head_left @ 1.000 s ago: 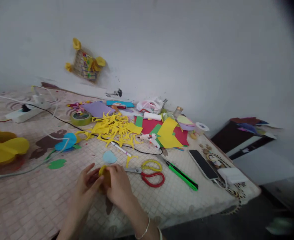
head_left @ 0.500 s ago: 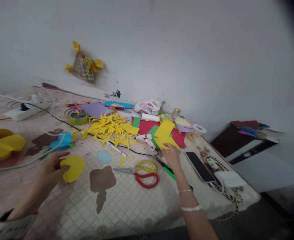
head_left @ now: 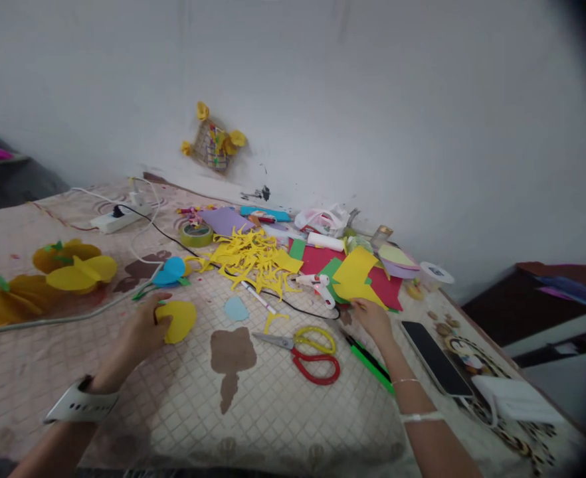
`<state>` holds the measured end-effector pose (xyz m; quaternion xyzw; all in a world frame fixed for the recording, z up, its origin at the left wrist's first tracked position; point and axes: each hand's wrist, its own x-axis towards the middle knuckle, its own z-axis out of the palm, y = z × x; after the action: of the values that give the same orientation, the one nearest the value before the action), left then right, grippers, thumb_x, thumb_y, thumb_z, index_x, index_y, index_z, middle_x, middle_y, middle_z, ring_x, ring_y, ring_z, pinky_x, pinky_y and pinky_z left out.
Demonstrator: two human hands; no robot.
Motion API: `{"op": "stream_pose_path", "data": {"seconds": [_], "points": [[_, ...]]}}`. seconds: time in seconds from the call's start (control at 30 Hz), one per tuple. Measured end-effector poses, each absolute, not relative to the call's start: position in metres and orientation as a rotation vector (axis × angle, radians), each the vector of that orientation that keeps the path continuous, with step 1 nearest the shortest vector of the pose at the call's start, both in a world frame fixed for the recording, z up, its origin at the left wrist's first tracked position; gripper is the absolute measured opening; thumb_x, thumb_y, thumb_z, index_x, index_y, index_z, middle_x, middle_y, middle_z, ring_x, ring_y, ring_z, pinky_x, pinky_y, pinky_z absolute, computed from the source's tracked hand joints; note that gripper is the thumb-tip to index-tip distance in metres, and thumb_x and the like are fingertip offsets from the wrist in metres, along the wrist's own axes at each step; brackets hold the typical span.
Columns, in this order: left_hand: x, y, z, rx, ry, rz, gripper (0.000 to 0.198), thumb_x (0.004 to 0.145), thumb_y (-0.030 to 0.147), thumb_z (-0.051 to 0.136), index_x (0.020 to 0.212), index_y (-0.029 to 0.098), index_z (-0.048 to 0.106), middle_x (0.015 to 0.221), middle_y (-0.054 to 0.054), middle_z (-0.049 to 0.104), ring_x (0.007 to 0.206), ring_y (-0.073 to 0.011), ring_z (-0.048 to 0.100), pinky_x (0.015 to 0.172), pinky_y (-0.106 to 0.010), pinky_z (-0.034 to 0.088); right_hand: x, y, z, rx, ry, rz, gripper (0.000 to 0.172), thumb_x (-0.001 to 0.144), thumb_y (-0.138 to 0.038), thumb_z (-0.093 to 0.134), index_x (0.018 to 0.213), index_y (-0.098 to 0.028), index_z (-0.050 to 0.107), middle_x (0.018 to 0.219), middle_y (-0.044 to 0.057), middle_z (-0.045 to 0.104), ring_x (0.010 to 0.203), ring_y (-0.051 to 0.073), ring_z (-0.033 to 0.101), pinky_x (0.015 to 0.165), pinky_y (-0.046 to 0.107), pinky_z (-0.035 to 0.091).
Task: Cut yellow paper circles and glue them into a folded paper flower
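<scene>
Yellow paper disc (head_left: 181,322): left hand (head_left: 146,328) now pinching it alone | right hand (head_left: 373,322), freed, reaching beside yellow sheet (head_left: 355,269), its grip unclear.

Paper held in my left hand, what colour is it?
The paper is yellow; the head view shows it best.

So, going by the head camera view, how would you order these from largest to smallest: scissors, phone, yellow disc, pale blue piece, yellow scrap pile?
1. Yellow scrap pile
2. Scissors and phone: too alike to rank
3. Yellow disc, partly covered
4. Pale blue piece
</scene>
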<state>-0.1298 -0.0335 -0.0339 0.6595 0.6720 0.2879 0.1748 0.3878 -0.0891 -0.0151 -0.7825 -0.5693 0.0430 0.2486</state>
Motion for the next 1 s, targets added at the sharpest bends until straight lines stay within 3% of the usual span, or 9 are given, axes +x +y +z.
{"op": "stream_pose_path", "data": {"seconds": [0.23, 0.33, 0.43, 0.5, 0.57, 0.67, 0.77, 0.9, 1.0], "points": [[-0.122, -0.044, -0.033, 2.130, 1.909, 0.863, 0.035, 0.090, 0.034, 0.058, 0.120, 0.016, 0.056, 0.121, -0.009, 0.059, 0.105, -0.0235, 0.060, 0.088, -0.046, 0.051, 0.391, -0.090, 0.003, -1.859, -1.169, 0.031, 0.025, 0.092, -0.033, 0.058, 0.109, -0.014, 0.061, 0.105, 0.005, 0.065, 0.086, 0.018, 0.065, 0.074, 0.036, 0.055], [-0.115, -0.056, -0.032, 2.261, 1.878, 0.899, 0.032, 0.089, 0.031, 0.057, 0.117, 0.016, 0.057, 0.121, -0.010, 0.060, 0.113, -0.0259, 0.056, 0.095, -0.050, 0.045, 0.373, -0.093, 0.028, -1.618, -0.956, -0.117, 0.031, 0.097, -0.036, 0.045, 0.103, -0.010, 0.062, 0.091, 0.006, 0.066, 0.078, 0.019, 0.064, 0.069, 0.036, 0.054], [-0.106, -0.071, -0.030, 2.341, 1.876, 0.941, 0.030, 0.088, 0.025, 0.053, 0.117, 0.017, 0.056, 0.127, -0.014, 0.057, 0.123, -0.0320, 0.047, 0.100, -0.054, 0.039, 0.328, -0.108, 0.059, -1.385, -0.892, -0.218, 0.039, 0.095, -0.042, 0.042, 0.105, -0.011, 0.062, 0.092, 0.008, 0.067, 0.084, 0.022, 0.064, 0.075, 0.038, 0.053], [-0.101, -0.078, -0.029, 2.371, 1.886, 0.971, 0.031, 0.088, 0.025, 0.050, 0.117, 0.018, 0.055, 0.133, -0.016, 0.054, 0.129, -0.0359, 0.041, 0.101, -0.056, 0.036, 0.286, -0.125, 0.076, -1.299, -0.943, -0.246, 0.033, 0.088, -0.042, 0.055, 0.097, -0.013, 0.067, 0.091, 0.008, 0.070, 0.085, 0.023, 0.065, 0.077, 0.038, 0.052], [-0.098, -0.082, -0.029, 2.385, 1.887, 1.005, 0.031, 0.089, 0.027, 0.047, 0.117, 0.017, 0.054, 0.135, -0.017, 0.052, 0.129, -0.0374, 0.040, 0.100, -0.057, 0.035, 0.241, -0.143, 0.085, -1.181, -1.236, -0.230, 0.019, 0.087, -0.029, 0.059, 0.098, -0.018, 0.069, 0.100, 0.009, 0.072, 0.094, 0.025, 0.066, 0.085, 0.040, 0.051], [-0.097, -0.085, -0.030, 2.385, 1.862, 1.055, 0.037, 0.090, 0.032, 0.046, 0.123, 0.016, 0.050, 0.135, -0.017, 0.053, 0.127, -0.0369, 0.043, 0.100, -0.056, 0.036, 0.183, -0.161, 0.075, -0.908, -1.904, -0.066, 0.033, 0.086, -0.008, 0.049, 0.112, -0.022, 0.064, 0.110, 0.007, 0.072, 0.108, 0.021, 0.063, 0.099, 0.041, 0.044], [-0.098, -0.086, -0.032, 2.369, 1.818, 1.121, 0.043, 0.090, 0.031, 0.044, 0.130, 0.015, 0.044, 0.134, -0.018, 0.053, 0.126, -0.0346, 0.045, 0.101, -0.055, 0.037, 0.155, -0.165, 0.041, -0.833, -2.260, 0.169, 0.032, 0.084, -0.006, 0.049, 0.108, -0.022, 0.065, 0.103, 0.003, 0.075, 0.103, 0.016, 0.066, 0.104, 0.037, 0.038], [-0.099, -0.085, -0.032, 2.392, 1.689, 1.182, 0.035, 0.092, 0.027, 0.039, 0.124, 0.018, 0.050, 0.130, -0.014, 0.057, 0.124, -0.0300, 0.048, 0.102, -0.051, 0.039, 0.156, -0.165, 0.009, -0.882, -2.573, 0.552, 0.021, 0.087, -0.019, 0.057, 0.105, -0.021, 0.068, 0.113, 0.004, 0.072, 0.111, 0.017, 0.063, 0.102, 0.032, 0.039], [-0.098, -0.082, -0.033, 2.450, 1.535, 1.178, 0.026, 0.092, 0.027, 0.043, 0.110, 0.019, 0.059, 0.121, -0.010, 0.063, 0.122, -0.0275, 0.051, 0.102, -0.047, 0.041, 0.159, -0.161, 0.019, -0.983, -2.614, 0.756, 0.032, 0.081, -0.041, 0.069, 0.109, -0.024, 0.069, 0.116, 0.003, 0.071, 0.111, 0.019, 0.062, 0.102, 0.031, 0.038]]}}
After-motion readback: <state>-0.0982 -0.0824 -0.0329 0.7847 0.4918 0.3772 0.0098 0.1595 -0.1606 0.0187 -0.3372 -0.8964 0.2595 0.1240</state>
